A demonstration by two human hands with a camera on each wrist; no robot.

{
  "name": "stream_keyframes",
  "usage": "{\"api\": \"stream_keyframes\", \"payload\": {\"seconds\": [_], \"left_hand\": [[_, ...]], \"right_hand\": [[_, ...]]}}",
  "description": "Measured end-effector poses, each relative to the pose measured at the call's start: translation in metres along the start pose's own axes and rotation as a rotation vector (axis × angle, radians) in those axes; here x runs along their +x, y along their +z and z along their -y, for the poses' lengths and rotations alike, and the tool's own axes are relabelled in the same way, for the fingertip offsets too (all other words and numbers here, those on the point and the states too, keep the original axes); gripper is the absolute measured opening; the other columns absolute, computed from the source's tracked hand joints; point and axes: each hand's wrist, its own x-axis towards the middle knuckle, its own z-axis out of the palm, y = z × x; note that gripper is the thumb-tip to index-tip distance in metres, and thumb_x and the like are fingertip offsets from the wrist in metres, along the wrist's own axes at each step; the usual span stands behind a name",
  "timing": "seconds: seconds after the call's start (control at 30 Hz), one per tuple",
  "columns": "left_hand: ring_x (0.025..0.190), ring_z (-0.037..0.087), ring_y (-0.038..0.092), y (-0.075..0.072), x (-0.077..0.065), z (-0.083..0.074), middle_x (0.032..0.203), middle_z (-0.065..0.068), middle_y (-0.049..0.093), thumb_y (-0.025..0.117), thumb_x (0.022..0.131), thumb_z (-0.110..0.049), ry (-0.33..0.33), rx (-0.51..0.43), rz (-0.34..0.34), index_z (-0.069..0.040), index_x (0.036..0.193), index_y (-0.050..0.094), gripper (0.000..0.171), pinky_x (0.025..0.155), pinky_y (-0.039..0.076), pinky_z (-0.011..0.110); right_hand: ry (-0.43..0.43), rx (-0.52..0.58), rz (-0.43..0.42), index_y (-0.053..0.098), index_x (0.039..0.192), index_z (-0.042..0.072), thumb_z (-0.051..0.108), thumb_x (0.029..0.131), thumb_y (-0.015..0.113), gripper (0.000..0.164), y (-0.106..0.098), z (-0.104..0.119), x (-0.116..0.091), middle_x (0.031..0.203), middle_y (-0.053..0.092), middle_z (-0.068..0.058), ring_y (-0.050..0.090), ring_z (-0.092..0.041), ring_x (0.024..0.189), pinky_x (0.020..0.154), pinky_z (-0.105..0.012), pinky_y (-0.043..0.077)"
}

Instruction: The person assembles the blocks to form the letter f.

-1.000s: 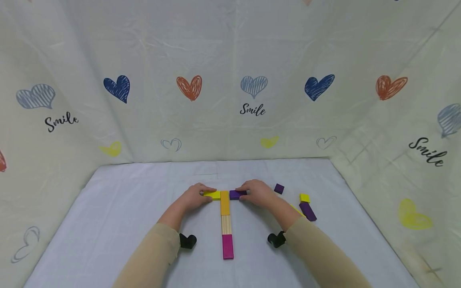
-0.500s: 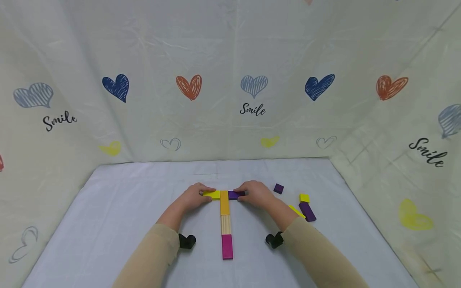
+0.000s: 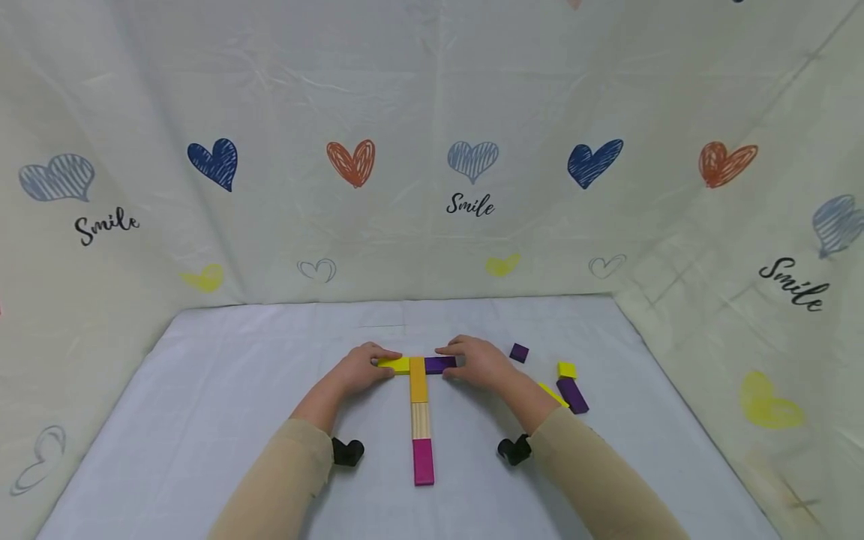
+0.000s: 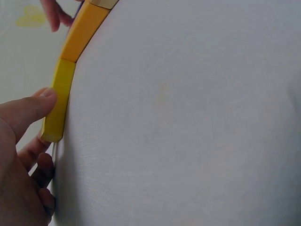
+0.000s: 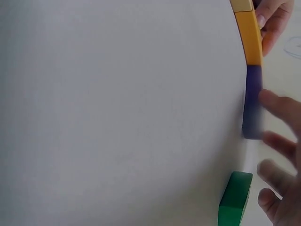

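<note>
- Bench (image 3: 223, 420): if its white covering rucks under an arm, the whole T-shaped layout (image 3: 421, 420) could slip out of line.
- Right sleeve (image 3: 604, 472): an outward swing of this arm could sweep away the yellow strip (image 3: 555, 396) lying right beside it.
- Right hand (image 3: 484, 364): its fingers stand apart about the outer end of the purple block (image 3: 440, 364) — whether they press on it, I cannot tell. A snag on lifting away could open the join with the orange block (image 3: 418, 379).
- Left hand (image 3: 358, 369): its fingers pinch the yellow block (image 3: 398, 366), on the opposite side of the orange block's far end; pushing too hard could skew that crossing.
- Hidden: the right forearm seems to cover part of the yellow strip.
- Cut off: the green block (image 5: 235, 200) runs out of the right wrist view; the head view shows none of it.
- Hard to make out: the purple block's outer end — blurred in the right wrist view.
</note>
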Motion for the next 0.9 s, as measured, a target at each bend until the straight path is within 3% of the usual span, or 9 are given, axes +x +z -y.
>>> {"api": "stream_keyframes", "payload": {"seconds": [0.57, 0.9], "left_hand": [[0.128, 0.031, 0.046, -0.002, -0.003, -0.001, 0.135, 0.005, 0.055, 0.07, 0.093, -0.028, -0.001, -0.002, -0.002, -0.036, 0.125, 0.07, 0.033, 0.108, 0.038, 0.056], [0.127, 0.031, 0.046, -0.001, -0.003, -0.003, 0.135, 0.005, 0.054, 0.069, 0.094, -0.028, -0.001, -0.001, 0.002, -0.037, 0.125, 0.069, 0.033, 0.107, 0.038, 0.056]], "right_hand": [[0.074, 0.093, -0.009, 0.066, 0.132, 0.03, 0.037, 0.09, 0.073, 0.043, -0.027, -0.022, -0.027, 0.128, 0.062, 0.002, 0.054, -0.024, 0.123, 0.103, -0.046, 0.046], [0.078, 0.1, -0.043, 0.069, 0.129, 0.023, 0.036, 0.09, 0.073, 0.041, -0.048, -0.056, -0.072, 0.123, 0.064, -0.003, 0.059, -0.026, 0.11, 0.095, -0.046, 0.049]]}}
